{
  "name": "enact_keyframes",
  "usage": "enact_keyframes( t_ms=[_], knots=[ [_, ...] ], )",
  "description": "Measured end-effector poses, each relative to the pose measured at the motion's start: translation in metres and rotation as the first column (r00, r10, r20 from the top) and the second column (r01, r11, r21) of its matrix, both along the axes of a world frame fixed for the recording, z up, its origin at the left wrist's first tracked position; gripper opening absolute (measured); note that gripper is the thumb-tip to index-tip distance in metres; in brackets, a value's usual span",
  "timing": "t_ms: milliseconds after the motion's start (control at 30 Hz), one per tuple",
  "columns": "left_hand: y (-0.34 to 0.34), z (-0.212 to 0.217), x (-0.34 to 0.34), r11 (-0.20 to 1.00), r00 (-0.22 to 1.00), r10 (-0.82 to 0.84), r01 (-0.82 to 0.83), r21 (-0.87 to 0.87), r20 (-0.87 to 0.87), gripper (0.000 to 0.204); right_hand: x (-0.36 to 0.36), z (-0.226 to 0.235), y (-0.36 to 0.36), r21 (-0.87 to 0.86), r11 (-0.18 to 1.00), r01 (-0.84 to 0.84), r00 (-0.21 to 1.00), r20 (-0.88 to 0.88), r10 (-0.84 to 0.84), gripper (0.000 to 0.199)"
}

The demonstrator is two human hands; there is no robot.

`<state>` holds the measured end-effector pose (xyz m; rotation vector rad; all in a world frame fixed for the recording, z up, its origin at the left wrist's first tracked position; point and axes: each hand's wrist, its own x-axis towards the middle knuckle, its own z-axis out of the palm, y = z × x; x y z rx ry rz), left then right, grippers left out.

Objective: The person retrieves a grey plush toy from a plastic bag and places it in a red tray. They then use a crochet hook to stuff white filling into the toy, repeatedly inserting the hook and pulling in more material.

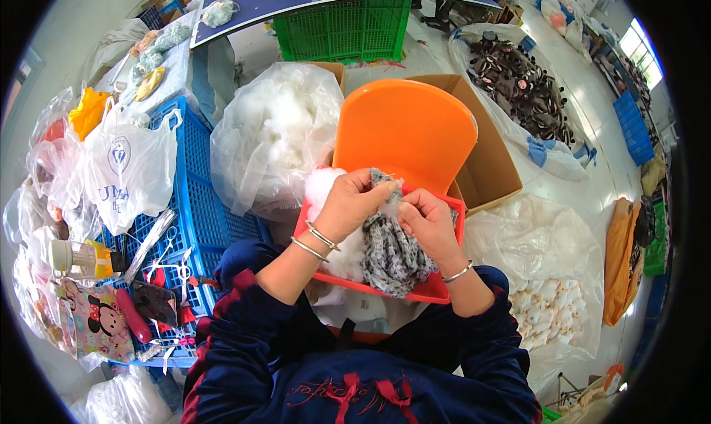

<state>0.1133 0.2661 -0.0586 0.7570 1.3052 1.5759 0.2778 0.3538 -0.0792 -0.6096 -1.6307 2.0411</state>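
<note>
Over a red tray (424, 296) on my lap, my left hand (357, 200) is closed, thumb and fingers pinching the top of a small grey knitted piece (380, 179). Close beside it on the right, my right hand (431, 222) is also closed in a pinch at the piece's edge, where a wisp of white fluff shows. What lies between its fingertips is partly hidden. Below the hands, a heap of grey speckled knitted pieces (396, 257) lies in the tray. White stuffing (344, 255) fills the tray's left side, partly behind my left wrist.
An orange chair (407, 131) stands just beyond the tray, before a cardboard box (485, 157). A clear bag of white stuffing (278, 139) is at the left. Scissors (178, 265) and a phone (155, 303) lie on a blue crate (196, 194). Bags of pieces (548, 305) stand right.
</note>
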Motion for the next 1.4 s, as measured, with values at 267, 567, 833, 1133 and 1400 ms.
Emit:
enact_keyframes(
  t_ms=[267, 567, 833, 1133, 1400],
  knots=[
    [0.0, 0.004, 0.001, 0.998, 0.995, 0.068, -0.068, -0.003, -0.07, 0.019, -0.004, 0.001, 0.002, 0.029, 1.0, 0.005, 0.998, -0.056, -0.003, 0.009],
    [0.002, 0.006, -0.027, 0.983, 0.983, -0.181, 0.18, -0.022, -0.039, 0.022, 0.013, 0.005, 0.034, -0.006, 1.0, 0.023, 0.987, 0.161, -0.022, 0.015],
    [0.003, -0.019, -0.006, 0.859, 0.874, -0.486, 0.477, -0.184, -0.003, 0.025, 0.004, 0.011, 0.026, 0.054, 0.995, -0.08, 0.996, 0.038, 0.078, 0.014],
    [-0.001, -0.01, -0.004, 0.772, 0.781, -0.618, 0.579, -0.262, -0.093, 0.029, 0.008, 0.007, 0.027, 0.081, 0.981, -0.176, 0.976, 0.141, 0.164, 0.012],
    [-0.002, -0.017, -0.006, 0.759, 0.73, -0.647, 0.588, -0.281, -0.22, 0.03, 0.016, 0.017, 0.031, 0.272, 0.961, -0.058, 0.966, 0.258, -0.015, 0.009]
  ],
)
